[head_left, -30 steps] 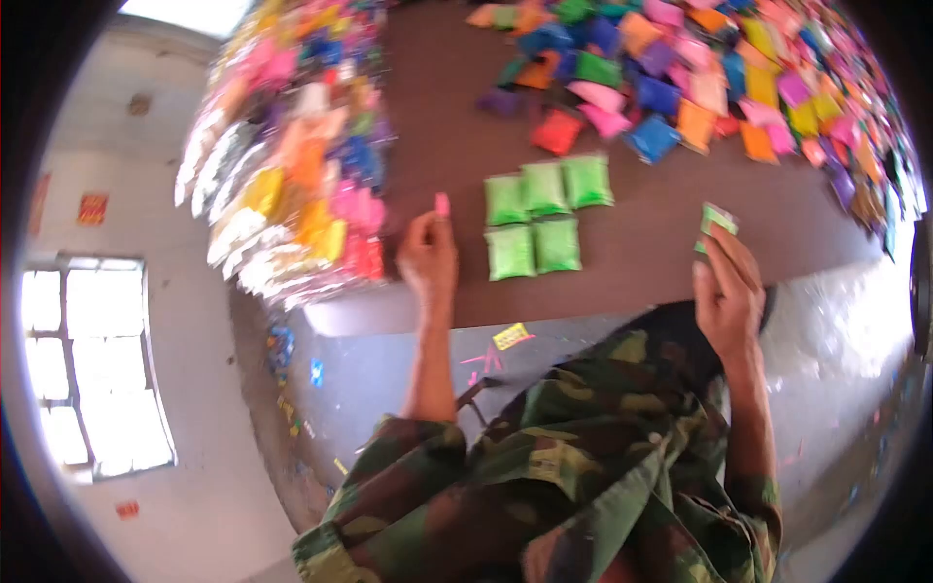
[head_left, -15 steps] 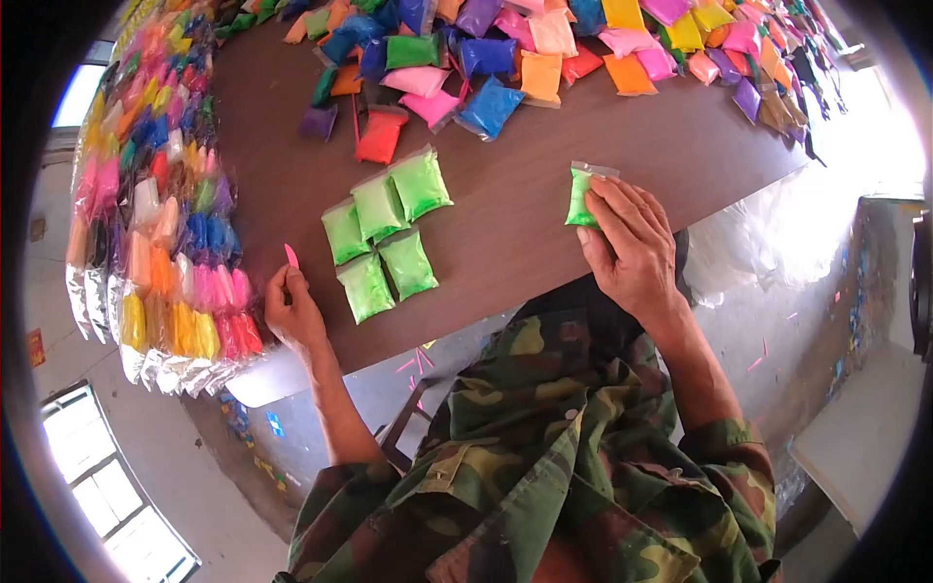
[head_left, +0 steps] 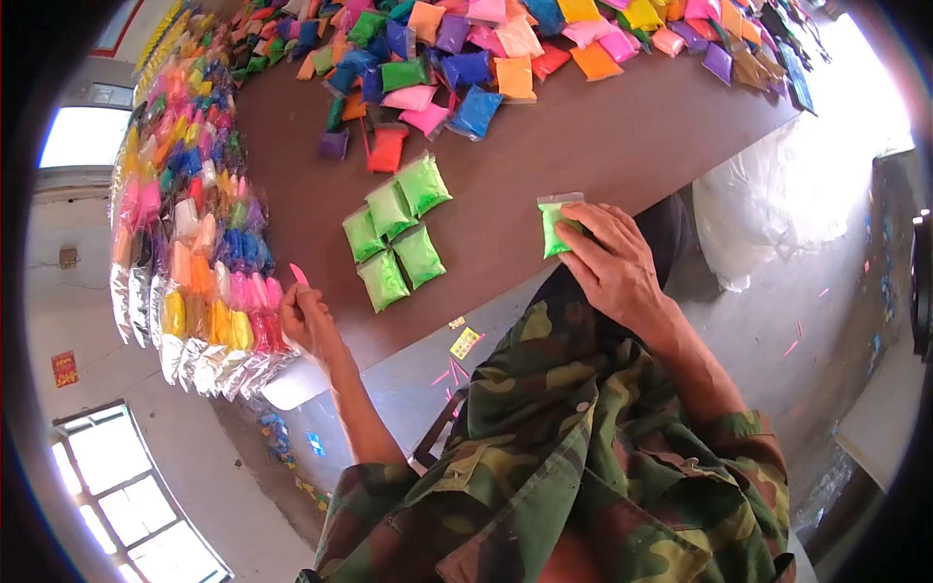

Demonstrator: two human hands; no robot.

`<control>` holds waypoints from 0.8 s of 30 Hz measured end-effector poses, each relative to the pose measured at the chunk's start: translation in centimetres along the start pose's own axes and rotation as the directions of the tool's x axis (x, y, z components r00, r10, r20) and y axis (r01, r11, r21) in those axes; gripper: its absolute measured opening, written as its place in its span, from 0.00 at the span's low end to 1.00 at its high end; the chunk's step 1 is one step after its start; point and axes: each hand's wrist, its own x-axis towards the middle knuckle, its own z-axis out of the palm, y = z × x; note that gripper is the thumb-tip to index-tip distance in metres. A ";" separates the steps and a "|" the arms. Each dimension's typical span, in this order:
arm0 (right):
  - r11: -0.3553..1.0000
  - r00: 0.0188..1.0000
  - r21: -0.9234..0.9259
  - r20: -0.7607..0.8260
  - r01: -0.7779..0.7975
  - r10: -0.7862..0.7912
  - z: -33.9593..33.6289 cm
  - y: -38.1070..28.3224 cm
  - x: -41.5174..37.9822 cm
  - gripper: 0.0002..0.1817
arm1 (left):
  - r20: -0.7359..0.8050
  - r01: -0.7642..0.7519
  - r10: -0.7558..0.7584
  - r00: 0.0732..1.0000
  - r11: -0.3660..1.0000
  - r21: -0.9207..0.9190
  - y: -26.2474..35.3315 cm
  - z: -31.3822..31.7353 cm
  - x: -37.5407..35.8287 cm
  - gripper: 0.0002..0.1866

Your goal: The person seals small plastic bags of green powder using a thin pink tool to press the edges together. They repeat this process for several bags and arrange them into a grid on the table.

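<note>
My right hand has its thumb and fingers closed on a bright green packet with a clear top edge, at the table's near edge. The palm side of that hand is hidden. Close to the table's left corner, my left hand pinches a small pink plastic knife whose pointed end sticks up past the fingers. Between the hands, several green packets lie grouped on the brown table. Nearer to me in this group is another green packet.
A heap of packets in many colours spreads along the table's far side. Long clear bags of coloured packets are stacked on the left. Clear plastic sheeting hangs at the right. Pink strips and a yellow card lie on the floor.
My right hand has drawn the green packet left and closer to the near edge. My left hand still grips the pink knife. The whole view has shifted slightly.
</note>
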 end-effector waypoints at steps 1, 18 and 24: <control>1.000 1.000 0.019 -0.003 -0.005 0.005 0.1 -0.3 -0.5 0.22 | 0.024 -0.057 0.057 0.998 0.998 -0.015 1.3 0.0 -1.0 0.13; 1.000 0.992 0.004 -0.122 -0.028 0.029 2.0 -0.4 -2.7 0.18 | 0.815 -0.857 0.474 0.333 0.512 0.053 8.9 16.4 -11.9 0.03; 1.000 0.991 0.010 -0.134 -0.027 0.028 2.3 -0.1 -3.1 0.16 | 0.796 -0.787 0.526 0.300 0.608 -0.105 11.5 17.1 -11.2 0.02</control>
